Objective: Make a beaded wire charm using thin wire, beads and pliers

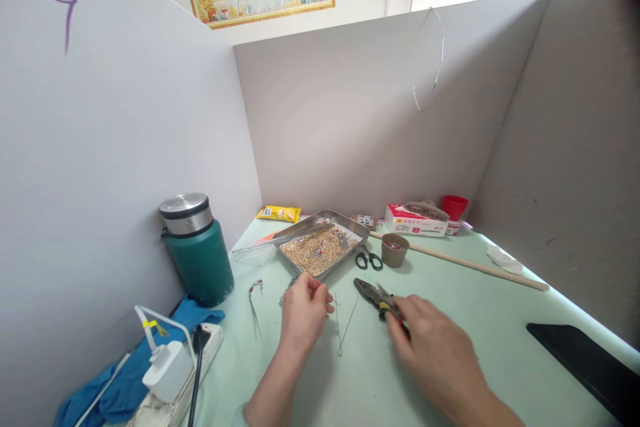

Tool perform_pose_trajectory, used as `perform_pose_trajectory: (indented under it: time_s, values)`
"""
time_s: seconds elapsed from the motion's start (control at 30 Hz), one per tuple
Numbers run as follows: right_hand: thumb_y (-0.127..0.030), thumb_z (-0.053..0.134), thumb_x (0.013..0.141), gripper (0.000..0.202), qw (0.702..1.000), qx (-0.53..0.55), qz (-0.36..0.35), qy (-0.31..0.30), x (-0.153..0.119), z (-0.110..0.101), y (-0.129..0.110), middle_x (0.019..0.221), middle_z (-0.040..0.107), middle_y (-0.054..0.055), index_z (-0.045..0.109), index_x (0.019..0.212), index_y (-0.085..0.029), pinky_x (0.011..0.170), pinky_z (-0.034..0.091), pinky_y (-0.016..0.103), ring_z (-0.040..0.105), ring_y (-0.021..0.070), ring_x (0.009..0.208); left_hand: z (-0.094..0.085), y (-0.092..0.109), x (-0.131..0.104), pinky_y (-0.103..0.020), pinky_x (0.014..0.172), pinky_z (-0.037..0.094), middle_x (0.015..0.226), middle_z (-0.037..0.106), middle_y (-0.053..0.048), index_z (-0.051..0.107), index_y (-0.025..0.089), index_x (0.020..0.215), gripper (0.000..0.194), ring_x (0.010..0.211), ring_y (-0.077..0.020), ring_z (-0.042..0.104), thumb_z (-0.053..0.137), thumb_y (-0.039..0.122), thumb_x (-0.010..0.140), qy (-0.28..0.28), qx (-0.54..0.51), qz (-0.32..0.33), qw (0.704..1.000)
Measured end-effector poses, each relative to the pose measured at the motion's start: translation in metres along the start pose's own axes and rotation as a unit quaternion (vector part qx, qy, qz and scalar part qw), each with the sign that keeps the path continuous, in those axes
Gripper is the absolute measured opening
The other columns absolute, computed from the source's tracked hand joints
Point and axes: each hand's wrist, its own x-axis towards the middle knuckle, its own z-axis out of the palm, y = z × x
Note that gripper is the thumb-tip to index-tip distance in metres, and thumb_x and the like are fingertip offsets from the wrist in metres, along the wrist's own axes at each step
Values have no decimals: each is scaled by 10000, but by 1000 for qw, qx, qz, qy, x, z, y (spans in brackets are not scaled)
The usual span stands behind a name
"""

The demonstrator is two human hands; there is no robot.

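Note:
My left hand [304, 308] is closed in a pinch in front of the metal tray. A thin bent wire [340, 340] with a small loop at its lower end shows right at its fingertips; the grip itself is partly hidden. My right hand [434, 348] is wrapped round the handles of dark pliers [373, 293], whose jaws point up and left towards the wire. Left of my left hand, a wire piece with red beads [255, 303] lies on the table. Small chain-like bits [289, 287] show behind that hand.
A metal tray [363, 243] holds golden beads and long wires. Scissors [369, 259], a brown cup [395, 251] and a wooden stick [480, 267] lie beyond the pliers. At left stand a green bottle [203, 260] and a power strip [210, 347]. A black object [575, 353] lies right.

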Motion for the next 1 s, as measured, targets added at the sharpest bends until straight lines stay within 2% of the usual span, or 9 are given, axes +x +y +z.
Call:
perform_pose_trajectory:
  time_s: [0.13, 0.2, 0.27, 0.4, 0.5, 0.6, 0.7, 0.87, 1.0]
  values:
    - [-317, 340, 835, 290, 996, -54, 75, -20, 16, 5, 40, 761, 573, 80, 587, 744, -193, 559, 339, 313, 535, 244, 785, 1, 2, -2, -216, 459, 457, 633, 646, -31, 471, 180, 665, 151, 527, -140, 620, 555, 297, 710, -31, -64, -16, 997]
    - [-301, 311, 845, 337, 994, -53, 81, -55, 21, 11, 54, 740, 572, 83, 586, 684, -189, 562, 345, 322, 532, 250, 781, 2, 4, -4, -220, 454, 460, 623, 643, -38, 473, 177, 662, 161, 516, -142, 617, 564, 303, 703, -34, -71, -15, 997]
    - [-309, 332, 843, 339, 994, -66, 70, -45, 23, 14, 57, 763, 587, 94, 611, 698, -185, 604, 358, 356, 524, 270, 801, 3, 5, -5, -219, 447, 456, 613, 638, -39, 469, 176, 655, 157, 506, -143, 613, 562, 294, 702, -33, -68, -13, 997]
    - [-325, 410, 840, 270, 997, 0, -2, 74, 18, 7, 30, 926, 598, 105, 628, 911, -184, 735, 364, 389, 500, 268, 900, 6, 6, -8, -208, 442, 434, 613, 635, -33, 465, 180, 655, 119, 490, -136, 602, 526, 259, 720, -31, -40, 2, 999]
    - [-278, 361, 880, 267, 975, 198, -98, 20, 11, 0, -5, 902, 598, 70, 614, 925, -203, 742, 392, 288, 531, 181, 844, 8, 6, -12, -200, 467, 417, 611, 629, -10, 489, 186, 659, 102, 479, -113, 578, 501, 254, 734, -58, -5, 47, 997]
    - [-272, 402, 862, 229, 956, 279, -86, -11, 5, 2, -28, 785, 595, 47, 618, 894, -203, 638, 394, 262, 535, 160, 710, 11, 7, -19, -193, 495, 391, 546, 588, 20, 540, 192, 638, 111, 480, -98, 537, 498, 236, 730, -82, 64, 127, 986]
    - [-266, 430, 843, 206, 946, 319, -47, -34, 3, 8, -34, 714, 582, 26, 610, 773, -195, 598, 377, 253, 520, 152, 659, 14, 8, -25, -190, 488, 354, 519, 560, 30, 578, 198, 622, 128, 490, -95, 499, 495, 213, 719, -92, 122, 172, 973]
    - [-302, 452, 831, 256, 925, 363, -59, -96, 6, 10, -25, 636, 524, -9, 551, 625, -187, 589, 365, 238, 498, 137, 631, 13, 8, -23, -192, 516, 362, 557, 573, 32, 584, 196, 635, 114, 525, -96, 506, 506, 228, 711, -91, 121, 164, 975]
    - [-312, 408, 851, 258, 922, 369, -47, -105, 5, 9, -24, 620, 500, -23, 537, 661, -195, 576, 353, 234, 479, 129, 612, 12, 7, -18, -193, 505, 387, 571, 574, 30, 552, 189, 669, 112, 488, -90, 518, 490, 259, 730, -100, 66, 119, 986]
